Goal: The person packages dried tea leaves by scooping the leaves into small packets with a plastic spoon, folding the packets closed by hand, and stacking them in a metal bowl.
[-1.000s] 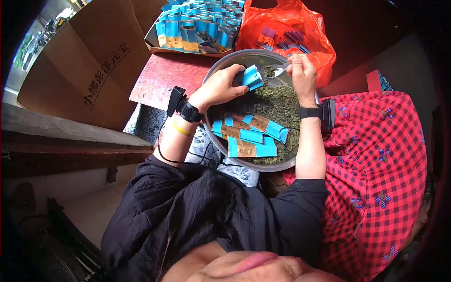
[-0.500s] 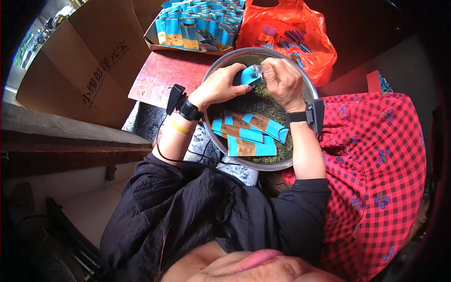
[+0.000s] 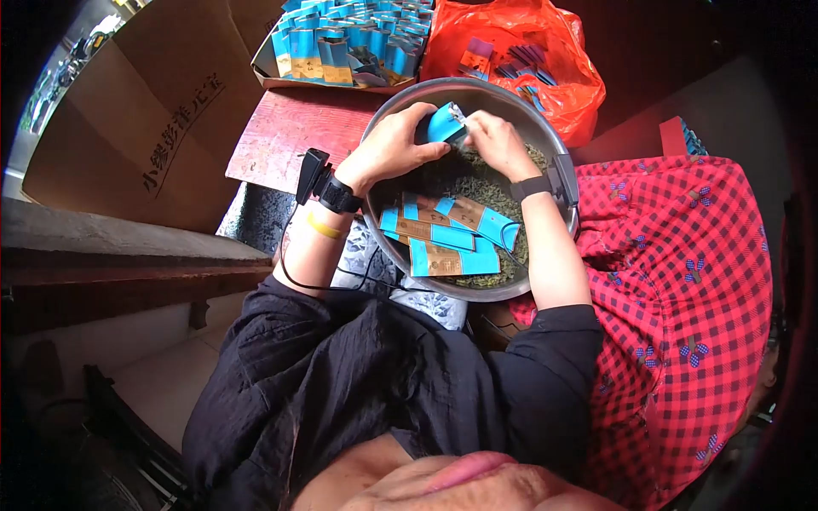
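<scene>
My left hand is closed around a blue packet, its open end turned to the right with a shiny, clear-looking edge. Fingertips of my right hand are pinched together at that open end; what lies between them is hidden. Both hands are above a round metal basin. Dried green leaves, resembling tea, cover part of its bottom. Several flat blue-and-brown packets lie overlapping on the leaves on the side nearest me.
Behind the basin stands a box of upright blue packets, beside a red plastic bag holding more packets. A large cardboard carton is at the left, near a red wooden board. Red checked cloth lies at the right.
My right hand has come down slightly, and its blurred fingers now show clearly at the packet's open end. My left hand still holds the packet. The whole view has shifted a little.
</scene>
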Action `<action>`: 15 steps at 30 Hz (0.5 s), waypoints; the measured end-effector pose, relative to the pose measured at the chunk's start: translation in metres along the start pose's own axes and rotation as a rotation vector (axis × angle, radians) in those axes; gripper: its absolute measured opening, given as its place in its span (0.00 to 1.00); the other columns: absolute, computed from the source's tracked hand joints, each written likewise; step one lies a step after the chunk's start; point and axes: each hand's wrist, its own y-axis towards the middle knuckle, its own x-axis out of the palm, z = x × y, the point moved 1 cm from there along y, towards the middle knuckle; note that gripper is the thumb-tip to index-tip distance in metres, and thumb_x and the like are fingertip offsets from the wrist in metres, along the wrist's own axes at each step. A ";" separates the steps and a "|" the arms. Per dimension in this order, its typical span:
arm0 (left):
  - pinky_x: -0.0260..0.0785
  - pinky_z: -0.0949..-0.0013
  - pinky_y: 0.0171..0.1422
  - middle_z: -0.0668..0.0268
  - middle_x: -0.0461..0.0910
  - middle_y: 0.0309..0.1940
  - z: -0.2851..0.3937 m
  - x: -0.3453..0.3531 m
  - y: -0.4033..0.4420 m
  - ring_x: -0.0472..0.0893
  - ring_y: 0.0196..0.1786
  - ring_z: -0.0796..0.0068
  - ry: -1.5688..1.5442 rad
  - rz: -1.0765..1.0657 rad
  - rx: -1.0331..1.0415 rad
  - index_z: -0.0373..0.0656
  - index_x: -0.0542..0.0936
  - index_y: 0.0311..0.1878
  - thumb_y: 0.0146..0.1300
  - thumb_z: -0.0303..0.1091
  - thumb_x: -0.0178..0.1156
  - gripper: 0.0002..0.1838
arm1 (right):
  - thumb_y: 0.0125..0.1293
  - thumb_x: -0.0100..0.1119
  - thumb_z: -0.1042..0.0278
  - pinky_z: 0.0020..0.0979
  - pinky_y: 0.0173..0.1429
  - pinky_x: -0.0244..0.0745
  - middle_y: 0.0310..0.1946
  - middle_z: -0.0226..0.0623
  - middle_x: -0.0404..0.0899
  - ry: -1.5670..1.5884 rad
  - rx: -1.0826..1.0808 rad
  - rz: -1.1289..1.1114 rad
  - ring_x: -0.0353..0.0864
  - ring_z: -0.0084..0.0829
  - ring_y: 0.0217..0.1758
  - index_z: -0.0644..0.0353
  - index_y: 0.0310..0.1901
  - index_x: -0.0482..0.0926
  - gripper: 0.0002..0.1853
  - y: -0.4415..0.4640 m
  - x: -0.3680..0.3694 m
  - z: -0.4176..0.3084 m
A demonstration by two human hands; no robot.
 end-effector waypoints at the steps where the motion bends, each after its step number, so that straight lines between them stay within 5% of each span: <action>1: 0.73 0.68 0.49 0.56 0.78 0.47 0.000 -0.001 0.000 0.79 0.47 0.71 0.001 0.003 -0.001 0.34 0.72 0.58 0.56 0.37 0.71 0.30 | 0.70 0.47 0.55 0.42 0.44 0.77 0.29 0.45 0.83 0.029 0.004 -0.039 0.85 0.45 0.39 0.57 0.38 0.80 0.16 0.000 0.007 0.002; 6: 0.73 0.65 0.51 0.53 0.77 0.49 0.004 -0.002 -0.001 0.79 0.49 0.67 0.008 -0.007 -0.017 0.33 0.71 0.60 0.55 0.38 0.71 0.32 | 0.72 0.50 0.57 0.30 0.39 0.76 0.24 0.34 0.83 0.251 0.069 0.121 0.84 0.24 0.31 0.60 0.35 0.80 0.15 0.007 -0.004 0.007; 7: 0.73 0.65 0.51 0.53 0.77 0.49 0.004 -0.002 -0.001 0.79 0.49 0.67 0.007 -0.002 -0.019 0.33 0.71 0.60 0.55 0.38 0.71 0.32 | 0.72 0.49 0.58 0.29 0.37 0.75 0.23 0.33 0.82 0.275 0.042 0.206 0.82 0.23 0.29 0.60 0.35 0.80 0.16 0.005 -0.016 0.004; 9: 0.72 0.59 0.56 0.45 0.79 0.48 0.005 -0.002 -0.001 0.80 0.53 0.51 -0.024 0.003 -0.022 0.33 0.72 0.58 0.53 0.42 0.70 0.33 | 0.73 0.49 0.59 0.27 0.35 0.73 0.21 0.30 0.79 0.349 -0.018 0.394 0.78 0.21 0.26 0.62 0.34 0.80 0.16 0.004 -0.037 -0.001; 11: 0.71 0.58 0.57 0.45 0.79 0.49 0.006 -0.003 -0.001 0.80 0.53 0.50 -0.008 0.003 -0.013 0.34 0.72 0.59 0.53 0.42 0.70 0.33 | 0.74 0.49 0.61 0.25 0.34 0.72 0.21 0.30 0.78 0.450 -0.054 0.542 0.77 0.20 0.25 0.63 0.34 0.79 0.16 0.000 -0.046 -0.003; 15: 0.71 0.57 0.58 0.45 0.79 0.49 0.000 -0.001 0.000 0.79 0.54 0.49 0.035 0.010 0.039 0.34 0.71 0.59 0.53 0.43 0.70 0.33 | 0.75 0.48 0.59 0.24 0.37 0.72 0.24 0.29 0.78 0.307 -0.184 0.498 0.76 0.19 0.29 0.62 0.37 0.79 0.16 -0.011 -0.039 -0.034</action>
